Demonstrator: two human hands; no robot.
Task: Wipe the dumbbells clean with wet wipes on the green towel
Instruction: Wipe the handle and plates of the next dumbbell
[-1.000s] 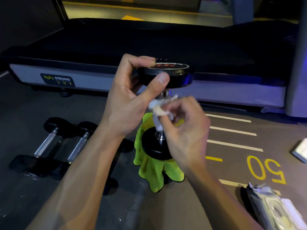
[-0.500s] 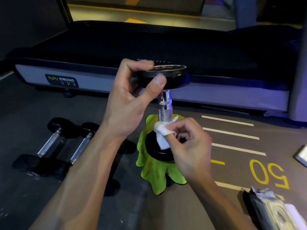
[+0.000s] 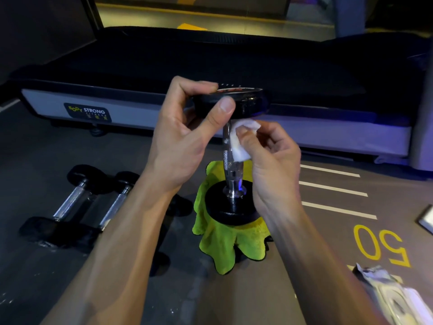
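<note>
— While your left hand (image 3: pixel 180 134) is gripping the upended dumbbell (image 3: pixel 230 146) by its top head, your right hand (image 3: pixel 269 160) is pinching the wet wipe (image 3: pixel 241 141) against the handle.

— Which step?

— You're wiping the handle, with the dumbbell standing on the green towel (image 3: pixel 225 245). Next, I'd judge, you're needing to wipe the heads.

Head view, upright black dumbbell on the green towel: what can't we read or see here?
- Upright black dumbbell: red weight marking on its top disc is foreshortened, partly under the left hand.
- Knurled chrome handle: upper part hidden by folded white wet wipe pinched in the right hand.
- Silver wipes packet: cut off by bottom-right edge.
</note>
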